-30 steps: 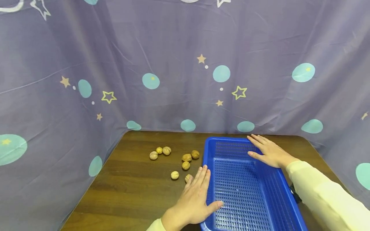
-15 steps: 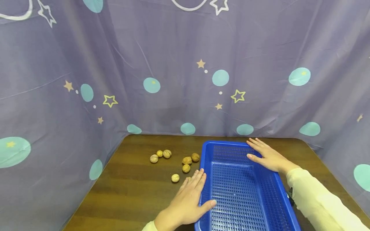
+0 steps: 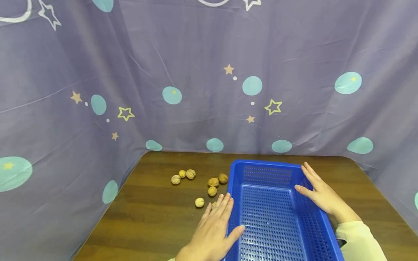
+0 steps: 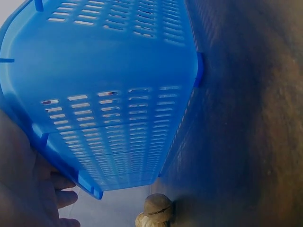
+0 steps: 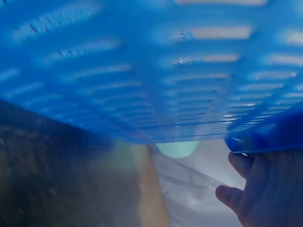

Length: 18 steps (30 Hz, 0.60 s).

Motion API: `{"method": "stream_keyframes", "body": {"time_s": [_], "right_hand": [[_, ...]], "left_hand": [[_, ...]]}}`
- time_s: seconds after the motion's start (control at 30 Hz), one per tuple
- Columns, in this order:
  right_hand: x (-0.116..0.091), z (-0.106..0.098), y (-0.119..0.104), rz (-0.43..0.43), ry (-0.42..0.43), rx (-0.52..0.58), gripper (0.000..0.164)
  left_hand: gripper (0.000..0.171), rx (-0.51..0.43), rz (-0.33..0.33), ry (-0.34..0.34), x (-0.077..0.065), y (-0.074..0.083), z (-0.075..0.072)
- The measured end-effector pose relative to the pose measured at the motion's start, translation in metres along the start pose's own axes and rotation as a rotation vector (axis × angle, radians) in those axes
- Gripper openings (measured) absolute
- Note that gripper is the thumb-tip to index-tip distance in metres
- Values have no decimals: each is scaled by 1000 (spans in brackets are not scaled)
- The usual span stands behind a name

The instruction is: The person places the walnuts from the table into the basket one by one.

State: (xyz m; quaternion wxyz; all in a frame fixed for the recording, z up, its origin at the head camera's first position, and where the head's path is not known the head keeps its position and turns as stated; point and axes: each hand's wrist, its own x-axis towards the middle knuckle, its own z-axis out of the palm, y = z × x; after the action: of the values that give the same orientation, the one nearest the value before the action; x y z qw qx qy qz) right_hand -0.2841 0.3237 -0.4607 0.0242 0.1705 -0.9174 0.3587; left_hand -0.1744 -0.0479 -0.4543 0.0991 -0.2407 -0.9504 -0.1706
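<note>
A blue plastic basket (image 3: pixel 272 163) with slotted walls stands on the wooden table, its floor bare in the head view. My left hand (image 3: pixel 209 232) rests along its left rim, fingers straight and thumb reaching over the inside. On the far part of the right rim lies my right hand (image 3: pixel 324 197), fingers stretched out and thumb inside the basket. Both wrist views look at the basket's outer walls from below the rim; there the left hand (image 4: pixel 23 179) and the right hand (image 5: pixel 270 189) show beside the rim.
Several walnuts lie left of the basket, among them a dark one (image 3: pixel 223 178) close to its wall, a pale one (image 3: pixel 199 202) and a small yellow one (image 3: pixel 182 174). A purple patterned curtain (image 3: pixel 202 123) hangs behind the table (image 3: pixel 140 224).
My right hand has slid back from the far corner along the right rim, its wrist now lower. The basket has shifted slightly left toward the walnuts. My left hand stays at the left rim.
</note>
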Motion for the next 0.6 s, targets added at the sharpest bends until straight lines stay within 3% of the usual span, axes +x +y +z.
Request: {"method": "stream_keyframes", "body": {"time_s": [0.27, 0.47, 0.6], "right_hand": [[-8, 0, -14, -39, -21, -204, 85], [-8, -1, -17, -58, -23, -219, 84], [-6, -3, -15, -69, -5, -211, 83]], "left_hand": [[73, 5, -11, 19, -7, 0, 2], [71, -11, -4, 36, -5, -1, 0], [67, -65, 10, 15, -4, -11, -6]]}}
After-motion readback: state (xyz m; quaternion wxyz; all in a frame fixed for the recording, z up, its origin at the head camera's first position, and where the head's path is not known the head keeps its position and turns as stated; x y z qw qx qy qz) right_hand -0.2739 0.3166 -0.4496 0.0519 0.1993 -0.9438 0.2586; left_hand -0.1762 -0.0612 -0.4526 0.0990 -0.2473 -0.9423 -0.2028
